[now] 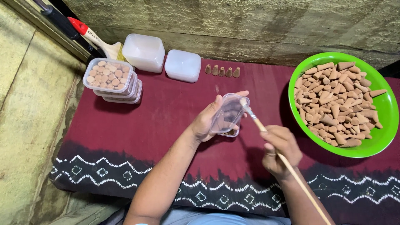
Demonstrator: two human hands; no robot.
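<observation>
My left hand [207,121] holds a small clear plastic box [228,114] tilted on its side above the maroon cloth [158,125]. My right hand [281,149] grips a thin wooden-handled brush [271,141], whose pale tip rests at the box's upper rim. To the right stands a bright green bowl [385,109] heaped with several tan cones [335,102]. Several more cones [222,71] stand in a short row at the cloth's far edge.
At the far left, stacked clear boxes [111,79] hold tan cones. Behind them sit a white tub [143,52] and a white lid [182,65]. A wide paintbrush with a red and black handle [89,35] leans by the rough wall.
</observation>
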